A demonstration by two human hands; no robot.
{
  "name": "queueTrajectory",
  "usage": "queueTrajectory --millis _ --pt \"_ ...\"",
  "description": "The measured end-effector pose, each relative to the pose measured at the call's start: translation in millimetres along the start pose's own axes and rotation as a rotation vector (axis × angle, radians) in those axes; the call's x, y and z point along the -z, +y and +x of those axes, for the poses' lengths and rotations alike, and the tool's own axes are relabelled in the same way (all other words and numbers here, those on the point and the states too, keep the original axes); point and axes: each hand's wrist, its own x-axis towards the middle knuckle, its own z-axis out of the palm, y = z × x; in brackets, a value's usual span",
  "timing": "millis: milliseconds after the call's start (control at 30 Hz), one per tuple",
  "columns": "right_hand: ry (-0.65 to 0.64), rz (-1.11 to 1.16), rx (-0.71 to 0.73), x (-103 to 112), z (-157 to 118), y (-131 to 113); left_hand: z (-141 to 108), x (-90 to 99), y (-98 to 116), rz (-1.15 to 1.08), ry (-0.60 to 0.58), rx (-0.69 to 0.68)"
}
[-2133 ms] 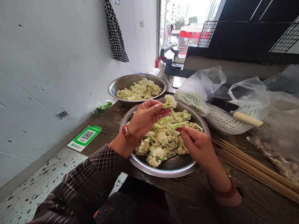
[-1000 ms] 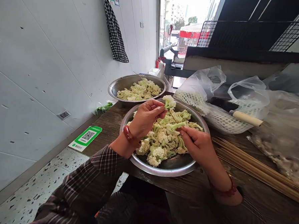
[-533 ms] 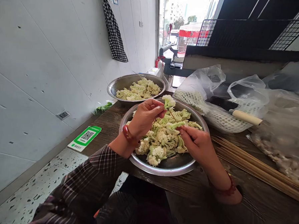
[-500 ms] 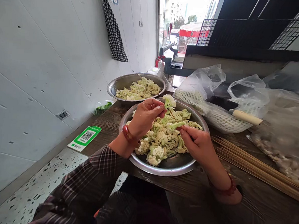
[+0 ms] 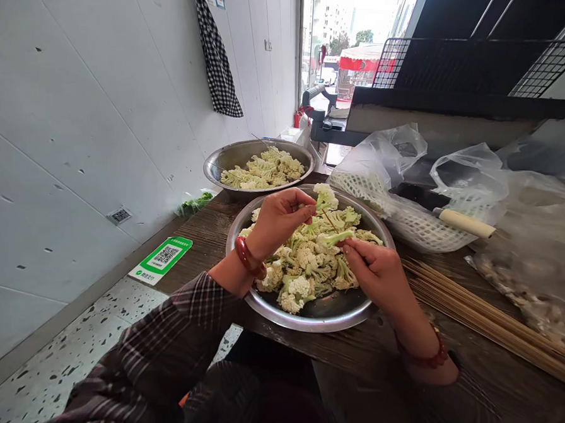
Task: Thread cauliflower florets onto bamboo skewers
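My left hand (image 5: 284,218) is closed, pinching the stem of a cauliflower floret (image 5: 325,198) held head up over the near bowl. Opposite it, my right hand (image 5: 377,267) is closed on a second cauliflower floret (image 5: 338,238), its stem pointing left. A thin wooden skewer (image 5: 329,220) runs between the two florets; both its ends are hidden by florets and fingers. Beneath both hands is a steel bowl (image 5: 305,324) with many cut cauliflower florets (image 5: 311,257) in it.
Behind stands a second steel bowl (image 5: 213,170) of cauliflower. To the right lie a bundle of skewers (image 5: 485,317), plastic bags (image 5: 394,154) and a knife with a pale handle (image 5: 466,222). A green QR card (image 5: 161,260) lies at the table's left edge, near the white wall (image 5: 78,131).
My left hand and its floret have shifted slightly right and down, nearer the floret in my right hand. Both hands keep their hold; the view has moved very slightly.
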Motion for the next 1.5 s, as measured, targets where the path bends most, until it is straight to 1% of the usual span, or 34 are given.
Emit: queueTrajectory --millis 233,433,600,800,1067,1167,1500 --pt "0.026 0.011 -0.024 -0.3 -0.6 2.3 1.9 0.4 -3.5 0.048 0.01 -0.011" --pt "-0.028 0.002 0.009 2.2 -1.7 3.7 1.4 3.3 -3.9 0.147 -0.022 -0.065" --pt "-0.01 -0.002 0.049 5.9 -2.4 6.8 1.7 5.3 -4.0 0.069 -0.07 -0.041" --pt "0.01 0.017 0.066 5.6 -2.4 7.2 0.8 5.7 -3.1 0.074 -0.11 -0.04" --pt "-0.002 0.006 0.072 7.3 -2.3 4.3 1.0 5.6 -4.0 0.168 -0.15 -0.104" --pt "-0.008 -0.005 0.049 7.3 -2.5 3.6 1.3 4.6 -5.8 0.205 -0.157 -0.144" --pt "0.022 -0.003 0.049 6.3 -1.0 3.0 2.8 6.0 -9.7 0.211 -0.189 -0.178"
